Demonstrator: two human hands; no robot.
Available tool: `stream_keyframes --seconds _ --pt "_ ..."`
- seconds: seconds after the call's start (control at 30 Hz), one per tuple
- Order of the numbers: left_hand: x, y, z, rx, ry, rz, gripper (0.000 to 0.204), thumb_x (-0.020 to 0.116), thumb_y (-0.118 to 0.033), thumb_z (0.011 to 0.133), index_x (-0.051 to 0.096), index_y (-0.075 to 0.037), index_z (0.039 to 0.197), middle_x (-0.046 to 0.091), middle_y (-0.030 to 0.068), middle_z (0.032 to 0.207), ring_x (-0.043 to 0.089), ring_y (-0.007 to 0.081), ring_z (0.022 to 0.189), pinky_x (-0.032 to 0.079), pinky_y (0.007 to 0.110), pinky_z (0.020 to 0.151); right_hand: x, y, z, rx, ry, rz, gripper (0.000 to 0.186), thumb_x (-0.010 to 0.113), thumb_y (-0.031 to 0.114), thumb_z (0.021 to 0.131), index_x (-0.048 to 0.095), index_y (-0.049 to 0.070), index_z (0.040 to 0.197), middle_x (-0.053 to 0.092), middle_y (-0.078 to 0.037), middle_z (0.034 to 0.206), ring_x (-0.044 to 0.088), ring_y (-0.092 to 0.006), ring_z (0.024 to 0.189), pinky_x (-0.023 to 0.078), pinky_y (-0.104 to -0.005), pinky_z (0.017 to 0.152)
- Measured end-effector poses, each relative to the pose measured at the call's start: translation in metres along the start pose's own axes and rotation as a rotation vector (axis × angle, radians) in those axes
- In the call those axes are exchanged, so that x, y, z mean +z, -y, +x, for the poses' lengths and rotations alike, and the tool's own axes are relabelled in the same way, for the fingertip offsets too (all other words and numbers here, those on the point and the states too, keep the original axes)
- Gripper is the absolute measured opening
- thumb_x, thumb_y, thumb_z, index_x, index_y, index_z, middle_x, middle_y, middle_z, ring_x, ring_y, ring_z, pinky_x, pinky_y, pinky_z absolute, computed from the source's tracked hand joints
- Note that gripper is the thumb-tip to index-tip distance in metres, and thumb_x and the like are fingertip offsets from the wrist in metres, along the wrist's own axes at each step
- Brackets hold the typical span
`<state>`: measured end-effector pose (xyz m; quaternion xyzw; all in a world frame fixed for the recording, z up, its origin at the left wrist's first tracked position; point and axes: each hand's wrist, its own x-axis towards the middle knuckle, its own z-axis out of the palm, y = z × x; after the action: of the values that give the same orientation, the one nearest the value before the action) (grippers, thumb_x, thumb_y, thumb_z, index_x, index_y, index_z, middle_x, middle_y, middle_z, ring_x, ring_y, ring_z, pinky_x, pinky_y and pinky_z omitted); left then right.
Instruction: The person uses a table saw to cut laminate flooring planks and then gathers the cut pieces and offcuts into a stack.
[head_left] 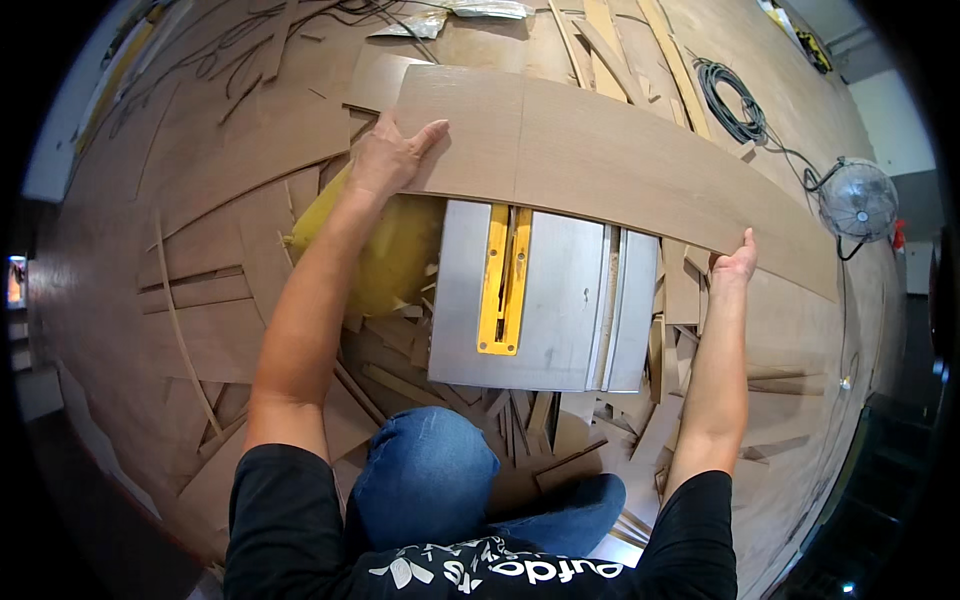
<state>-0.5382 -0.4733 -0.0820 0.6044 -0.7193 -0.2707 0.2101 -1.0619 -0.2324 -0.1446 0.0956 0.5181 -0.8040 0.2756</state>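
Observation:
A long, wide light-brown wooden plank (600, 150) spans the far side of a table saw (565, 300) and covers that end of its metal top. My left hand (392, 158) grips the plank's left end, thumb on the upper face and the other fingers mostly hidden. Farther right, my right hand (738, 260) holds the near edge, its thumb up and its remaining fingers out of sight underneath. Between my forearms shows the saw's yellow slotted insert (503, 290). Whether a blade stands up in the dark slot, I cannot tell.
A yellow inflated bag (395, 255) bulges beside the saw under my left forearm. Wood offcuts (395, 390) litter the floor around the saw. To the far right are a coiled cable (730, 100) and a round fan (860, 200). Loose cords (240, 50) run across the far left.

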Motion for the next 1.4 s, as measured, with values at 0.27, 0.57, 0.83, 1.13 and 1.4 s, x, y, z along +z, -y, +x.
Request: stream_keyframes --seconds 0.27,0.57,0.83,1.13,1.4 --pt "-0.016 0.03 -0.012 0.008 0.03 -0.014 0.093 0.061 -0.069 0.075 0.045 0.008 0.126 0.061 0.0305 0.111 0.058 0.0398 0.109 0.045 0.042 0.094 0.001 -0.022 -0.032 -0.037 -0.052 -0.068 0.04 0.057 0.035 0.091 0.055 0.003 0.116 0.062 -0.01 0.117 0.061 -0.0296 0.103 0.05 -0.046 0.088" --pt "-0.029 0.055 -0.026 0.041 0.032 -0.018 0.09 0.061 -0.069 0.075 0.048 0.008 0.121 0.061 0.03 0.11 0.059 0.0392 0.106 0.047 0.042 0.091 -0.004 -0.04 -0.059 -0.013 -0.062 -0.096 0.036 0.058 0.037 0.09 0.058 0.007 0.111 0.063 -0.009 0.111 0.061 -0.0287 0.101 0.052 -0.0444 0.084" --pt "-0.039 0.078 -0.038 -0.02 0.016 0.019 0.093 0.062 -0.07 0.074 0.048 0.007 0.124 0.059 0.0286 0.114 0.059 0.0368 0.108 0.047 0.042 0.093 -0.003 -0.058 -0.089 -0.015 -0.11 -0.105 0.036 0.056 0.035 0.092 0.058 0.006 0.112 0.063 -0.009 0.112 0.061 -0.0291 0.101 0.051 -0.0441 0.086" --pt "-0.049 0.113 -0.045 0.005 0.021 0.009 0.095 0.062 -0.069 0.075 0.045 0.01 0.125 0.06 0.0303 0.113 0.058 0.0398 0.109 0.046 0.041 0.094 -0.007 -0.083 -0.116 -0.047 -0.098 -0.094 0.038 0.055 0.036 0.092 0.057 0.006 0.115 0.062 -0.01 0.116 0.059 -0.0298 0.106 0.047 -0.0467 0.092" --pt "-0.062 0.132 -0.059 -0.002 -0.01 0.013 0.087 0.065 -0.068 0.073 0.053 0.004 0.12 0.061 0.0248 0.112 0.06 0.034 0.106 0.048 0.041 0.091 -0.017 -0.099 -0.133 -0.023 -0.057 -0.067 0.04 0.055 0.036 0.092 0.055 0.005 0.118 0.059 -0.011 0.12 0.057 -0.0307 0.108 0.046 -0.0475 0.094"
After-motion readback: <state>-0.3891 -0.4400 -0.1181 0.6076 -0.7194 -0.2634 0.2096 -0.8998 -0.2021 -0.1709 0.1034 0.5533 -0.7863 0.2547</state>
